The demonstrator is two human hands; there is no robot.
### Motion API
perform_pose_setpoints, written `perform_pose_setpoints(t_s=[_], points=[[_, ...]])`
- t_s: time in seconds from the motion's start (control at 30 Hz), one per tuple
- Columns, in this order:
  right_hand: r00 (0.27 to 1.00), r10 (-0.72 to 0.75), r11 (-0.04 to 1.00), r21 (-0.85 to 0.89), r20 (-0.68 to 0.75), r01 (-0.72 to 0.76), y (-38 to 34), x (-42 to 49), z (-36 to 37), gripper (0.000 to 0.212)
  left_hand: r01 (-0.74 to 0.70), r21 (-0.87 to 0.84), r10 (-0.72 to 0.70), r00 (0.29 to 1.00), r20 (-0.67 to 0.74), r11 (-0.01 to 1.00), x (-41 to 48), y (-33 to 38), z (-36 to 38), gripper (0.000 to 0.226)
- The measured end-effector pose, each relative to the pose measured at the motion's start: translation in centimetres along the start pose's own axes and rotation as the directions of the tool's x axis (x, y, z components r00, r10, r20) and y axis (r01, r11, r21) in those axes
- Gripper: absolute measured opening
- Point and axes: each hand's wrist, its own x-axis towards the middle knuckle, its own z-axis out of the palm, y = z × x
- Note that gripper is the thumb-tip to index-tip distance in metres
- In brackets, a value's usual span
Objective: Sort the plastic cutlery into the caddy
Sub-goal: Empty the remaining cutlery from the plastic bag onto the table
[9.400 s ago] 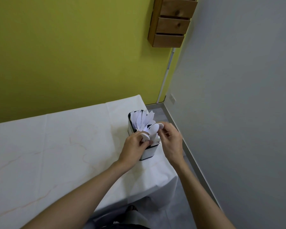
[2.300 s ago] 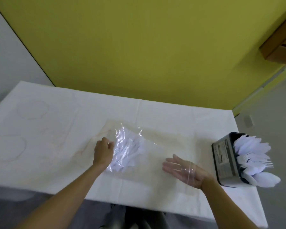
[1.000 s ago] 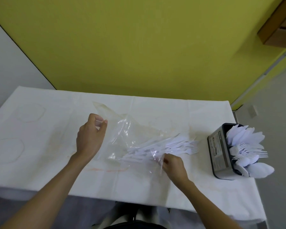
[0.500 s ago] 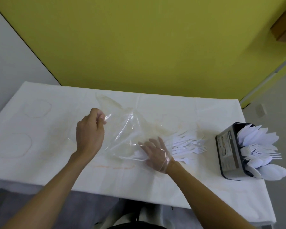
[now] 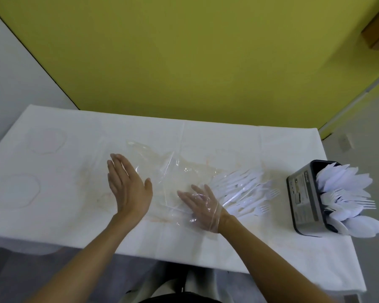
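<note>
1. Left hand (image 5: 129, 189): fingers (image 5: 118, 169) are held straight and close together, with nothing gripped. The clear bag (image 5: 179, 171) lies just to their right. Contact with the worktop (image 5: 53, 193) cannot be told.
2. Right hand (image 5: 202, 206): fingers (image 5: 185, 196) are spread wide and flat, with nothing held. Film covers them up to the wrist, so the hand is judged to be inside the bag.
3. Loose cutlery (image 5: 245, 193): a fanned pile of white forks lies just right of the right fingers, at the bag's open end, resting on the worktop.
4. Caddy (image 5: 306, 200): it is set well to the right of the right fingers, beyond the pile. It is already crowded with stowed cutlery (image 5: 346, 193); forks and spoon-like bowls can be made out. Compartment split cannot be told.
5. Progress: judged partly done. One load is in the caddy; the fork pile is not yet sorted.
6. Left to do: the right hand is to be freed from the bag, the bag set aside, and the forks gathered and dropped into the matching slot.
</note>
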Motion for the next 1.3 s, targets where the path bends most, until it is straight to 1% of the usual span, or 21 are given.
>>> perform_pose_setpoints(t_s=[0.03, 0.1, 0.13, 0.17, 0.2, 0.23, 0.27, 0.3, 0.4, 0.43, 0.47, 0.5, 0.57, 0.63, 0.7, 0.8, 0.93, 1.07, 1.17, 1.23, 1.3], points=[[0.999, 0.011, 1.0, -0.016, 0.038, -0.01, -0.2, 0.3, 0.5, 0.066, -0.011, 0.009, 0.011, 1.0, -0.01, 1.0, -0.6, 0.3, 0.2, 0.097], [1.0, -0.01, 0.996, -0.086, 0.012, 0.011, -0.3, -0.4, 1.1, 0.031, -0.052, 0.027, 0.053, 0.998, -0.031, 0.998, -1.9, 0.7, 0.6, 0.097], [0.991, 0.0, 0.992, -0.121, -0.13, -0.016, 0.3, -0.7, 1.0, 0.028, -0.096, 0.037, 0.097, 0.995, -0.026, 0.995, -2.5, 0.9, 1.0, 0.095], [0.977, -0.026, 0.991, -0.135, -0.213, -0.003, 0.5, -0.5, 1.0, 0.039, -0.165, 0.043, 0.165, 0.986, 0.008, 0.985, -3.1, 1.1, 1.5, 0.09], [0.948, -0.042, 0.983, -0.183, -0.316, -0.017, 0.6, -0.9, -0.1, 0.04, -0.251, 0.032, 0.248, 0.966, 0.072, 0.967, -3.7, 1.3, 2.0, 0.083], [0.935, -0.015, 0.996, -0.09, -0.354, -0.018, 0.9, -1.2, -0.3, 0.031, -0.327, -0.003, 0.323, 0.933, 0.157, 0.945, -4.2, 1.6, 2.6, 0.076], [0.962, 0.022, 0.995, 0.096, -0.271, 0.004, 0.4, -1.6, -1.1, 0.024, -0.361, -0.057, 0.363, 0.895, 0.259, 0.931, -4.7, 2.0, 3.3, 0.069], [0.981, 0.067, 0.976, 0.217, -0.182, -0.026, 0.6, -2.1, -1.3, 0.032, -0.352, -0.107, 0.366, 0.859, 0.358, 0.93, -5.1, 2.3, 4.0, 0.064], [0.979, -0.054, 0.998, -0.049, -0.196, 0.045, 2.4, -5.3, 0.4, 0.052, -0.275, -0.117, 0.293, 0.782, 0.55, 0.954, -5.6, 3.1, 6.4, 0.069], [0.982, -0.089, 0.989, -0.132, -0.165, 0.067, 3.1, -5.9, 1.5, 0.068, -0.246, -0.106, 0.26, 0.763, 0.592, 0.963, -5.6, 3.3, 7.1, 0.073], [0.99, -0.09, 0.986, -0.151, -0.108, 0.073, 3.4, -6.2, 2.0, 0.082, -0.221, -0.094, 0.23, 0.745, 0.626, 0.971, -5.4, 3.3, 7.6, 0.076], [0.998, -0.044, 0.997, -0.059, -0.032, 0.042, 3.2, -6.0, 1.6, 0.087, -0.202, -0.079, 0.204, 0.731, 0.651, 0.976, -5.2, 3.1, 8.0, 0.078], [1.0, 0.002, 0.997, -0.072, 0.005, -0.002, 3.1, -5.8, 1.2, 0.079, -0.19, -0.037, 0.164, 0.716, 0.678, 0.981, -4.7, 2.4, 8.7, 0.081], [0.999, -0.028, 0.992, -0.121, -0.027, 0.024, 3.0, -5.9, 1.2, 0.072, -0.181, -0.008, 0.139, 0.725, 0.675, 0.983, -4.0, 1.3, 9.0, 0.084], [0.999, -0.026, 0.995, -0.097, 0.021, 0.027, 3.4, -5.5, 1.1, 0.075, -0.171, 0.01, 0.122, 0.744, 0.657, 0.985, -3.2, 0.0, 9.1, 0.085], [1.0, -0.03, 0.992, -0.121, -0.007, 0.029, 3.6, -5.3, 1.2, 0.082, -0.147, 0.041, 0.088, 0.768, 0.634, 0.988, -1.4, -2.1, 8.4, 0.084], [0.994, -0.064, 0.99, -0.134, -0.088, 0.052, 4.1, -5.1, 1.1, 0.091, -0.038, 0.11, -0.035, 0.806, 0.591, 0.993, 1.3, -6.0, 7.2, 0.085], [0.991, -0.083, 0.992, -0.106, -0.102, 0.072, 4.0, -4.7, 0.9, 0.091, -0.045, 0.165, -0.057, 0.822, 0.567, 0.985, 3.6, -10.1, 5.7, 0.086], [0.988, -0.078, 0.995, -0.073, -0.13, 0.069, 3.2, -4.4, 0.5, 0.074, -0.13, 0.096, 0.059, 0.843, 0.534, 0.987, 4.4, -10.2, 5.5, 0.072], [0.983, -0.077, 0.996, -0.06, -0.166, 0.068, 2.6, -4.2, 0.2, 0.06, -0.181, -0.044, 0.182, 0.881, 0.437, 0.983, 3.7, -8.1, 5.6, 0.058], [0.971, -0.062, 0.998, -0.022, -0.229, 0.059, 2.3, -4.0, 0.0, 0.058, -0.196, -0.155, 0.241, 0.899, 0.365, 0.968, 2.6, -5.4, 5.9, 0.055]])
